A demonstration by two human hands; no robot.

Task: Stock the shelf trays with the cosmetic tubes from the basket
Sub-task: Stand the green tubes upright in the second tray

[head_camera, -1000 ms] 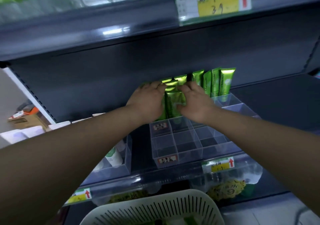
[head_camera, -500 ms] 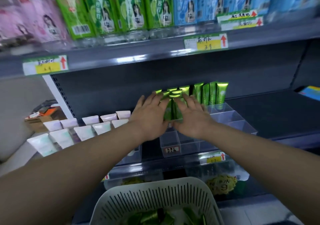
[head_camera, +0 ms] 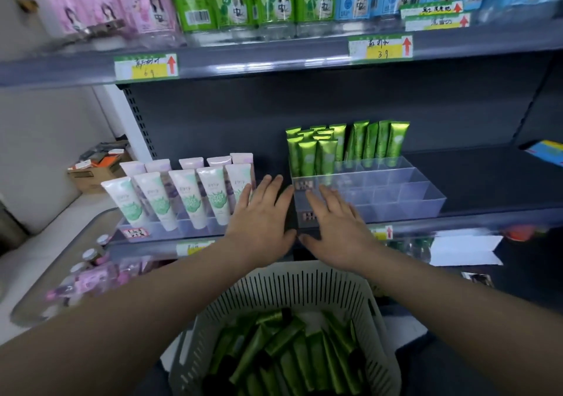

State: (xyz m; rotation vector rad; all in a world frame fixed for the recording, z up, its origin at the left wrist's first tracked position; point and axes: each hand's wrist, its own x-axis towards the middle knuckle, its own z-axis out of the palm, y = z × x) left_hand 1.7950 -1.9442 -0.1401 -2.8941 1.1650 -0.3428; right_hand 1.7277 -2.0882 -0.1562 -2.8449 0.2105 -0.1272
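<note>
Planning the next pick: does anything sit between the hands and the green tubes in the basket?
Nothing visible does. The left hand and right hand, both open and empty, hover near the far rim of the white slatted plastic basket, whose top is open; the shiny green cosmetic tubes lie uncovered inside.
</note>
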